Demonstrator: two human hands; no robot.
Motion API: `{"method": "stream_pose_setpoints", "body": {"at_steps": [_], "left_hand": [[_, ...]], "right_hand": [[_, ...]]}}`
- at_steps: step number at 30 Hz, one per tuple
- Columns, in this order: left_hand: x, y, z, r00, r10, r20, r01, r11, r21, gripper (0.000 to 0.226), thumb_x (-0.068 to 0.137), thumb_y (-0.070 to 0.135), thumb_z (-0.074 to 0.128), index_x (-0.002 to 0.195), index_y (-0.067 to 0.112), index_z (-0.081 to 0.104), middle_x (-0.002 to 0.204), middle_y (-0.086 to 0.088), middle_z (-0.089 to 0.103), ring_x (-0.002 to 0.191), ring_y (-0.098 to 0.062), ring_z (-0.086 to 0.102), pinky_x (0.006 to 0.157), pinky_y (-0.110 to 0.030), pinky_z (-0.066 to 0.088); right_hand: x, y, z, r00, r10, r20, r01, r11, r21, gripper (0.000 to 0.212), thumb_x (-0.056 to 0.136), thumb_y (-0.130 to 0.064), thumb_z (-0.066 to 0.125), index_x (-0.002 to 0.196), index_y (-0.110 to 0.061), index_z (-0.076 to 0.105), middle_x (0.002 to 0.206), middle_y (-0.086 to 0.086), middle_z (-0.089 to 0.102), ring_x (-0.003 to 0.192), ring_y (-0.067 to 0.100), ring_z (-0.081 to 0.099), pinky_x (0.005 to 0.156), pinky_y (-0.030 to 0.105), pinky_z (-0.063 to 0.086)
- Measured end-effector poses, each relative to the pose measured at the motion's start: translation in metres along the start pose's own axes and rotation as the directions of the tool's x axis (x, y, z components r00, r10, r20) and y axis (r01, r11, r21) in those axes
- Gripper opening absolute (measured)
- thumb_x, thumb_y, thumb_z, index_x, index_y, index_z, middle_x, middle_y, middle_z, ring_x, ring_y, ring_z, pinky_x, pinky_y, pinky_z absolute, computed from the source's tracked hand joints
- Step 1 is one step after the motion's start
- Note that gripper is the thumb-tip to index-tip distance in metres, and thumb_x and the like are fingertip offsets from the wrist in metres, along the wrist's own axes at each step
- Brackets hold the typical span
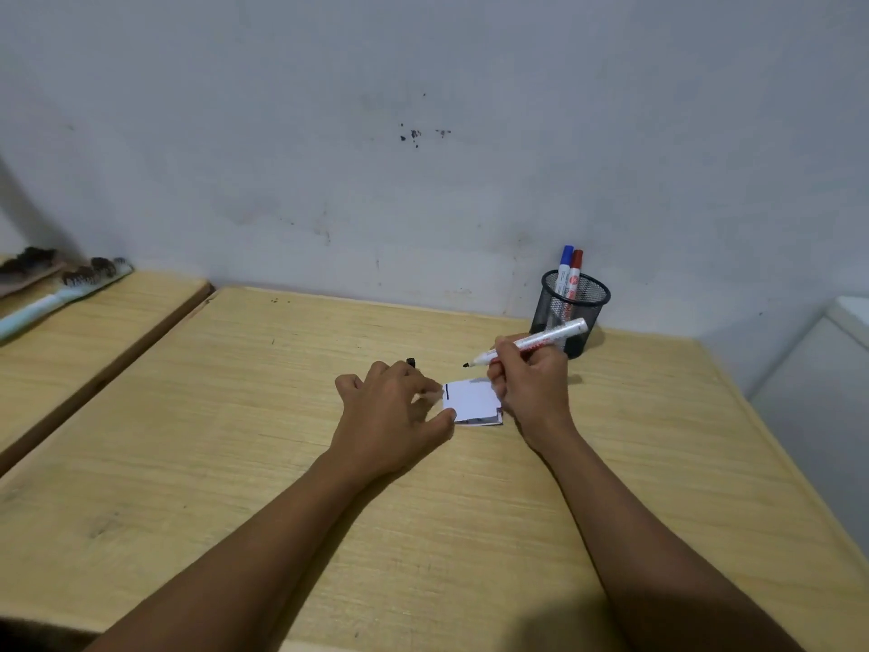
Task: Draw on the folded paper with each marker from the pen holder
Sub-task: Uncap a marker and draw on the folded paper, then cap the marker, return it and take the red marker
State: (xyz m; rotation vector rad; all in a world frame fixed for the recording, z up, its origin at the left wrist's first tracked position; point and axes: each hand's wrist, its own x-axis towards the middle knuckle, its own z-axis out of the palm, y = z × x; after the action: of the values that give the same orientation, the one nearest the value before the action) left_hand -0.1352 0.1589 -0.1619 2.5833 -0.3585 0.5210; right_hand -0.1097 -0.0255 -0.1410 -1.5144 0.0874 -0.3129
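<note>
Head view: right hand [531, 388] clamped on uncapped white black-tipped marker [531, 343], tip left, just above small folded white paper [471, 403] bearing one black line. Left hand [392, 411] pinches paper's left edge; black cap [411, 362] behind it. Black mesh pen holder [571, 312], blue and red markers upright, near grey wall; light wooden table [235, 440]

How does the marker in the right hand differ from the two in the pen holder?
The held marker is uncapped with a black tip, lying near-horizontal in the right hand above the folded paper. The blue marker and red marker are capped, standing upright in the pen holder. All have white barrels.
</note>
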Motion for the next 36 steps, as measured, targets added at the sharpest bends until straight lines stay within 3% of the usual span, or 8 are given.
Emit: {"method": "stream_pose_setpoints", "body": {"at_steps": [4,8,13,16,18,20,23,36], "left_hand": [[0.009,-0.002,-0.009,0.974,-0.187,-0.130,0.162,0.970,-0.180,0.021,0.081,0.054,0.054,0.085,0.036,0.066,0.091,0.017,0.059,0.093,-0.007,0.054,0.078,-0.036,0.018],[0.032,-0.002,-0.023,0.952,-0.303,0.036,0.305,0.952,-0.038,0.027,0.085,0.051,0.056,0.109,0.039,0.062,0.099,0.010,0.063,0.101,-0.015,0.057,0.084,-0.040,0.023],[0.038,0.010,-0.036,0.966,-0.252,0.061,0.253,0.967,-0.017,0.016,0.089,0.041,0.055,0.083,0.035,0.068,0.082,0.015,0.071,0.091,-0.009,0.062,0.076,-0.039,0.019],[0.043,0.031,-0.055,0.957,-0.283,0.070,0.288,0.887,-0.361,0.007,0.085,0.038,0.068,0.079,0.034,0.070,0.073,0.012,0.071,0.075,-0.005,0.062,0.079,-0.038,0.032],[0.044,0.050,-0.070,0.969,-0.220,0.115,0.241,0.725,-0.645,0.001,0.084,0.029,0.074,0.084,0.029,0.075,0.076,0.006,0.075,0.072,-0.011,0.066,0.077,-0.037,0.045],[0.044,0.067,-0.083,0.985,-0.137,0.108,0.170,0.614,-0.770,0.006,0.086,0.019,0.074,0.090,0.022,0.077,0.082,0.002,0.078,0.080,-0.010,0.071,0.074,-0.020,0.051],[0.043,0.087,-0.096,0.993,-0.087,0.083,0.118,0.548,-0.828,0.011,0.087,0.012,0.072,0.097,0.012,0.078,0.085,0.000,0.078,0.086,-0.006,0.072,0.071,-0.009,0.049],[0.046,0.136,-0.121,0.999,0.027,0.037,0.021,0.439,-0.898,0.016,0.082,0.008,0.077,0.099,0.010,0.078,0.091,0.002,0.079,0.091,-0.008,0.072,0.073,-0.011,0.051]], "right_hand": [[0.005,-0.017,-0.002,0.999,0.023,-0.026,-0.019,0.992,0.121,0.020,0.095,-0.014,0.064,0.077,-0.004,0.065,0.050,-0.003,0.062,0.040,0.006,0.052,0.036,0.018,0.038],[0.005,-0.042,-0.003,1.000,-0.026,0.001,0.026,0.997,0.072,0.020,0.097,-0.012,0.062,0.079,-0.003,0.064,0.047,-0.004,0.061,0.036,0.006,0.048,0.035,0.016,0.035],[-0.006,-0.059,-0.008,0.999,-0.031,0.020,0.030,0.998,0.054,0.020,0.097,-0.014,0.062,0.079,-0.005,0.066,0.050,-0.002,0.062,0.038,0.008,0.049,0.035,0.019,0.036],[-0.011,-0.074,-0.012,0.999,-0.039,0.015,0.038,0.996,0.080,0.022,0.096,-0.014,0.062,0.076,-0.007,0.065,0.054,0.002,0.063,0.038,0.011,0.050,0.036,0.022,0.036],[-0.014,-0.087,-0.012,0.998,-0.064,0.023,0.061,0.994,0.094,0.024,0.096,-0.015,0.061,0.074,-0.007,0.065,0.054,0.002,0.064,0.039,0.012,0.051,0.036,0.023,0.037],[-0.018,-0.101,-0.013,0.995,-0.095,0.030,0.091,0.990,0.110,0.024,0.096,-0.016,0.062,0.074,-0.007,0.067,0.054,0.002,0.065,0.039,0.013,0.052,0.036,0.023,0.038],[-0.025,-0.120,-0.019,0.994,-0.109,0.012,0.107,0.988,0.116,0.027,0.095,-0.020,0.062,0.072,-0.008,0.069,0.055,0.001,0.065,0.040,0.012,0.052,0.036,0.022,0.039],[-0.046,-0.167,-0.051,0.969,-0.228,0.092,0.219,0.970,0.102,0.030,0.095,-0.031,0.066,0.077,-0.007,0.068,0.057,0.000,0.063,0.045,0.011,0.051,0.041,0.020,0.041]]}}
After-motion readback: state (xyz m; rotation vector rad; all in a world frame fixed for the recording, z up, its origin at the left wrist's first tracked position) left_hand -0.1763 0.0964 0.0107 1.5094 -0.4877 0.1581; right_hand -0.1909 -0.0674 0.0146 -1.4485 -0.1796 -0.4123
